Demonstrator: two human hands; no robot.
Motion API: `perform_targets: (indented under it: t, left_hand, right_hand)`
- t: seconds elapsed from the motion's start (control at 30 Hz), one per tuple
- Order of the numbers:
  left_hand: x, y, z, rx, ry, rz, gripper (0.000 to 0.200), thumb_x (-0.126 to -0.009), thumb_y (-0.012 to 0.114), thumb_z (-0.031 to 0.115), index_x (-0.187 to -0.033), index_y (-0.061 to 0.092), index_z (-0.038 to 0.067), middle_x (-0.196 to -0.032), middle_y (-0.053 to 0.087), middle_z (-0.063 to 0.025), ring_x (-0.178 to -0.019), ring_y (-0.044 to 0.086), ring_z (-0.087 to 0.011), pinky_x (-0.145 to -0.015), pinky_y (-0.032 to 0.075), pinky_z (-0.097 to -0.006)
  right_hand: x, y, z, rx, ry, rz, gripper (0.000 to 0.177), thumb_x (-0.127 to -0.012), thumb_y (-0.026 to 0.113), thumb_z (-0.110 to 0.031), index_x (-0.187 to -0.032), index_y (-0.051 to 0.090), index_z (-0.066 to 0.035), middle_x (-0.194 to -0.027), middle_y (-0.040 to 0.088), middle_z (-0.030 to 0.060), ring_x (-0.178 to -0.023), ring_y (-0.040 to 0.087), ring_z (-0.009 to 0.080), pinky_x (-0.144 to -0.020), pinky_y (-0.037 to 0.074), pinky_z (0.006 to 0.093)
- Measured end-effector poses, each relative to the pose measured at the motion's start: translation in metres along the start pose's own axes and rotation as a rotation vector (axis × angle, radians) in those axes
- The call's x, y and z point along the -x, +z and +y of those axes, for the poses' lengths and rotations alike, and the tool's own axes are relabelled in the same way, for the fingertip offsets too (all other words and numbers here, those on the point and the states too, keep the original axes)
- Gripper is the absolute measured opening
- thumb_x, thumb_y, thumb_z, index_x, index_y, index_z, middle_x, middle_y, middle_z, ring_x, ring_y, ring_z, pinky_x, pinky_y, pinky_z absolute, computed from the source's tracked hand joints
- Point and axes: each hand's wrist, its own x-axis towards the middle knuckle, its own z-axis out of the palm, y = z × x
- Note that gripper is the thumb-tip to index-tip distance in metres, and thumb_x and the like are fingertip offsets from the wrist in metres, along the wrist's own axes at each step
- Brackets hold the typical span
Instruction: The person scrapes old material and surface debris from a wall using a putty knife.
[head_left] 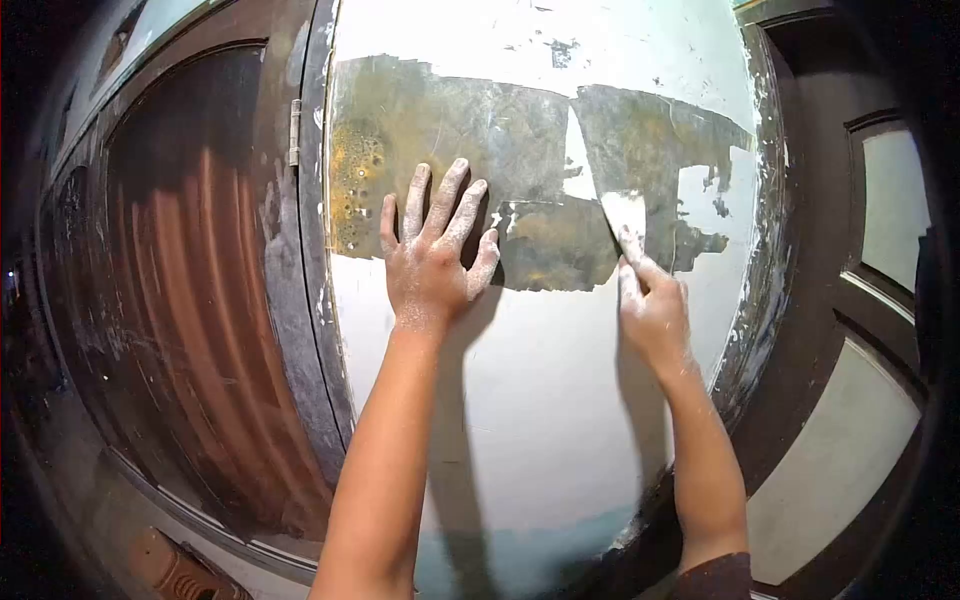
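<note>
My right hand (657,315) grips a putty knife (626,215), its pale blade tilted up against the wall. The blade lies at the lower end of a narrow white strip (576,155) between darker scraped areas. My left hand (430,255) is spread flat on the wall, palm down, with white dust over the fingers. Around both hands the wall (550,390) shows a wide grey-brown bared patch (460,120), with yellowish stains at its left side. White coating surrounds this patch above and below. The knife's handle is mostly hidden inside my right hand.
To the left stands a dark wooden door or window frame (310,200) with a metal hinge (295,132) and a reddish-brown curtain (195,330). A dark panelled door (815,250) is on the right. A brown slotted object (185,570) lies at the lower left.
</note>
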Motion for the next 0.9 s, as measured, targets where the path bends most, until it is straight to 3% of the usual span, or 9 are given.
perform_targets:
  t: [0.03, 0.3, 0.47, 0.53, 0.57, 0.9]
  left_hand:
    - [0.0, 0.0, 0.0, 0.001, 0.001, 0.0, 0.053, -0.092, 0.067, 0.036, -0.144, 0.065, 0.024, -0.164, 0.046, 0.0026, -0.154, 0.036, -0.0308, -0.125, 0.021, -0.0573]
    - [0.0, 0.001, -0.001, -0.01, 0.007, -0.006, 0.054, -0.091, 0.067, 0.036, -0.144, 0.065, 0.024, -0.164, 0.046, 0.0027, -0.154, 0.036, -0.0307, -0.125, 0.02, -0.0567]
    - [0.0, 0.001, -0.001, -0.025, 0.015, 0.002, 0.053, -0.091, 0.067, 0.037, -0.143, 0.065, 0.025, -0.164, 0.047, 0.0037, -0.154, 0.037, -0.031, -0.125, 0.02, -0.0561]
    - [0.0, 0.004, -0.002, -0.019, 0.018, 0.01, 0.053, -0.092, 0.066, 0.037, -0.143, 0.065, 0.025, -0.164, 0.047, 0.0037, -0.154, 0.037, -0.0311, -0.125, 0.02, -0.056]
    - [0.0, 0.004, -0.003, -0.016, 0.021, 0.022, 0.053, -0.092, 0.066, 0.037, -0.143, 0.065, 0.025, -0.164, 0.047, 0.0037, -0.153, 0.038, -0.0312, -0.126, 0.02, -0.0559]
    - [0.0, 0.001, -0.001, -0.022, 0.009, 0.005, 0.054, -0.092, 0.069, 0.037, -0.144, 0.065, 0.025, -0.165, 0.046, 0.0034, -0.154, 0.036, -0.0307, -0.125, 0.021, -0.0561]
  right_hand:
    - [0.006, -0.001, -0.009, -0.076, -0.009, 0.017, 0.035, -0.097, 0.059, -0.012, -0.129, 0.071, -0.007, -0.082, 0.068, 0.0253, -0.064, 0.065, 0.0392, -0.062, 0.049, 0.0431]
    - [0.01, 0.008, -0.001, -0.052, 0.054, 0.012, 0.031, -0.096, 0.06, -0.013, -0.123, 0.074, -0.004, -0.084, 0.067, 0.0274, -0.065, 0.068, 0.0378, -0.063, 0.051, 0.0423]
    - [0.004, 0.006, -0.01, -0.047, 0.035, 0.039, 0.029, -0.098, 0.064, -0.014, -0.123, 0.074, -0.004, -0.086, 0.069, 0.0264, -0.069, 0.068, 0.0411, -0.064, 0.051, 0.044]
    - [0.004, 0.004, -0.011, -0.04, 0.125, -0.026, 0.028, -0.098, 0.064, -0.015, -0.122, 0.074, -0.004, -0.087, 0.069, 0.0264, -0.07, 0.068, 0.0415, -0.066, 0.052, 0.0446]
    - [0.006, 0.011, 0.004, -0.063, 0.017, 0.026, 0.028, -0.099, 0.063, -0.016, -0.122, 0.073, -0.003, -0.085, 0.068, 0.0269, -0.07, 0.069, 0.0417, -0.066, 0.052, 0.0452]
    - [0.008, 0.01, -0.001, -0.043, 0.037, 0.016, 0.029, -0.098, 0.063, -0.015, -0.122, 0.074, -0.004, -0.084, 0.067, 0.0285, -0.072, 0.067, 0.0449, -0.066, 0.051, 0.0473]
